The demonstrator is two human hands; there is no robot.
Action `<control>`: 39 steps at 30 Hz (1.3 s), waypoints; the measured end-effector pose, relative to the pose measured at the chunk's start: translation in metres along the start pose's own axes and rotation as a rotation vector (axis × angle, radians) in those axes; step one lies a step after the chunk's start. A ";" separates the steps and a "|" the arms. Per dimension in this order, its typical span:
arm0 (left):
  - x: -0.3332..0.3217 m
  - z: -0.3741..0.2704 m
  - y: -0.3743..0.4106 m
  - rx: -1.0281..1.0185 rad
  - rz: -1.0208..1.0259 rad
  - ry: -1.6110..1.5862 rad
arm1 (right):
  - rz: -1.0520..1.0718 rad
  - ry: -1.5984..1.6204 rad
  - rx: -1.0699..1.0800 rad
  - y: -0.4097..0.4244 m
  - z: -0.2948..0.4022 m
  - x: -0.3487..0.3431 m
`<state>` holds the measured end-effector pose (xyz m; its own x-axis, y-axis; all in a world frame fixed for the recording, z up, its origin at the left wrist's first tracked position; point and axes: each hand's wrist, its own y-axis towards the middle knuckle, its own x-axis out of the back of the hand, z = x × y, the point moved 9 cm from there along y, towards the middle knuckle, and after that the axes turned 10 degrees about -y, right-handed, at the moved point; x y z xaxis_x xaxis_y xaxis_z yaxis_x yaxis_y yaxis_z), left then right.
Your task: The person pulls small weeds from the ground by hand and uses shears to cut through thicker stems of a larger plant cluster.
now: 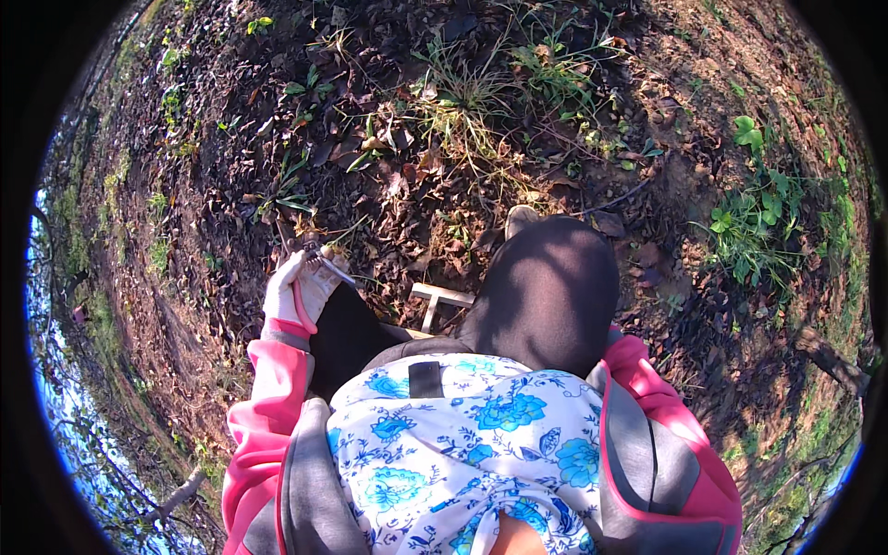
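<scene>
My left hand [297,286], in a soiled pale glove, is beside my left knee, low over the leaf litter. It holds a metal hand tool [336,267] with a narrow, shiny part pointing down and right; its exact kind is unclear. A pink curved band [302,309] runs along the palm; I cannot tell whether it is a tool handle or glove trim. Just beyond the fingers stand a grassy weed [295,201] and dry stalks. My right hand is out of view; its pink sleeve [631,364] goes down behind my right thigh.
Between my bent legs shows a wooden frame piece [442,297], perhaps part of a low stool. My shoe tip [520,218] shows beyond the right knee. A grass clump [472,97] grows ahead, leafy weeds [756,215] to the right. A thick branch [832,361] lies far right.
</scene>
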<state>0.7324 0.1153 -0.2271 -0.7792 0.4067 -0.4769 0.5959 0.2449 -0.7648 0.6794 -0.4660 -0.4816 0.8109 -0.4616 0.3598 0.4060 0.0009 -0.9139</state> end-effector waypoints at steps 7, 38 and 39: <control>-0.058 -0.034 -0.069 -0.197 0.369 -0.008 | -0.148 -0.581 0.422 0.026 0.014 0.006; -0.174 -0.013 0.157 0.228 -0.018 -0.013 | -0.539 0.088 0.748 -0.080 0.537 0.229; -0.183 -0.018 0.164 0.213 0.031 -0.005 | -0.429 0.503 0.569 -0.062 0.512 0.236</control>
<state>0.9761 0.0972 -0.2570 -0.7625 0.4069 -0.5030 0.5651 0.0403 -0.8240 1.0611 -0.1212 -0.2434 0.3115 -0.8606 0.4029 0.8915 0.1178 -0.4375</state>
